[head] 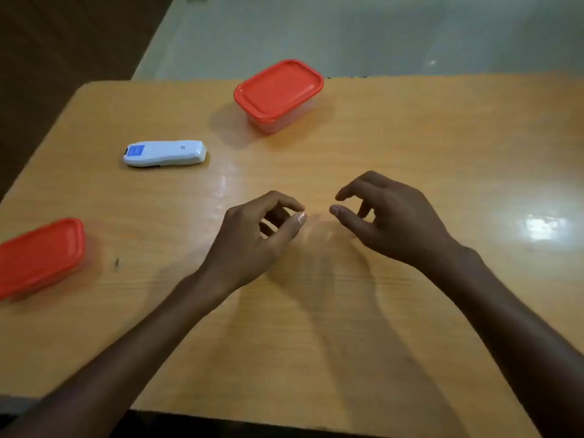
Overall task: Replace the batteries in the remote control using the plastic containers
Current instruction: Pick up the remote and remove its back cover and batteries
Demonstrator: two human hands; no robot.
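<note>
A white remote control point(165, 153) lies face down on the wooden table point(410, 147), to the left, with a blue label near its left end. One clear plastic container with a red lid point(278, 90) stands at the far middle of the table, lid on. A second red-lidded container point(39, 256) sits at the left edge, partly cut off. My left hand point(256, 238) and my right hand point(392, 216) hover over the table's middle, fingers loosely curled and apart, holding nothing. Both hands are well clear of the remote and the containers.
The table's far edge runs just behind the far container, with a pale tiled floor point(379, 33) beyond. The near edge lies under my forearms. A bright light reflection point(542, 227) shows on the right of the tabletop.
</note>
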